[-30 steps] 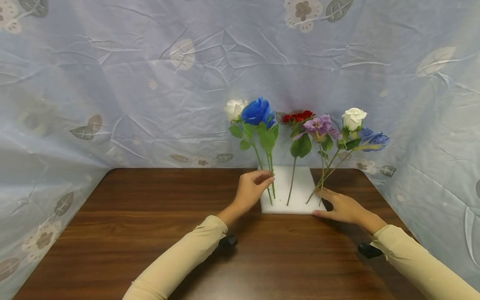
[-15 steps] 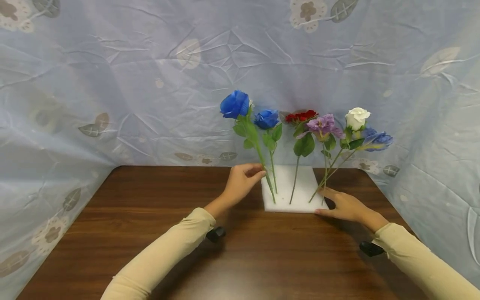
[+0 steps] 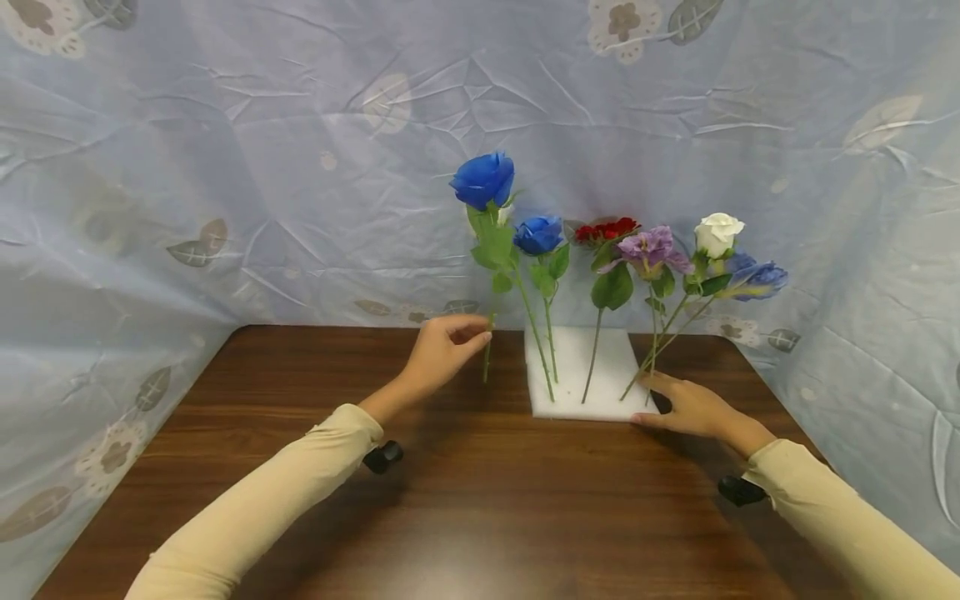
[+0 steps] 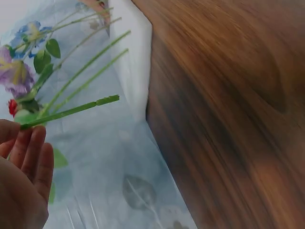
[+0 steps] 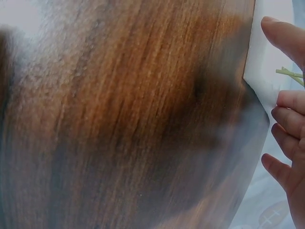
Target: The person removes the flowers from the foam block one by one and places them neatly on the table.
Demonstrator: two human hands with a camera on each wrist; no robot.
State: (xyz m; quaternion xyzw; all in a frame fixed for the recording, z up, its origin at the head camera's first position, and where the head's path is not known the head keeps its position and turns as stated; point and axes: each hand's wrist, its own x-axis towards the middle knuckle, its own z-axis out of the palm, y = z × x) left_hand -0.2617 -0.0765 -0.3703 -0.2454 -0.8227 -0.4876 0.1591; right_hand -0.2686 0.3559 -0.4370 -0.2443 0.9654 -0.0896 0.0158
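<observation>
A blue rose [image 3: 483,179] on a green stem is held upright by my left hand [image 3: 442,350], which pinches the stem between thumb and fingers. The cut stem end [image 4: 107,99] hangs free, left of the white foam block [image 3: 592,408]. In the block stand a second blue rose [image 3: 538,235], a red flower [image 3: 606,231], a purple flower [image 3: 648,247], a white rose [image 3: 717,234] and a blue-violet flower [image 3: 756,281]. Another white rose [image 3: 506,215] is mostly hidden behind the held bloom. My right hand [image 3: 690,407] rests at the block's front right corner, fingers extended.
The dark wooden table [image 3: 465,500] carries the block near its back edge. A pale blue patterned cloth [image 3: 300,167] hangs behind and at both sides. Stems on the block's right side cross and lean close to my right hand.
My left hand has drawn the blue rose away from the other flowers, leftward and up, its stem end now off the foam block. The right hand stays at the block's corner.
</observation>
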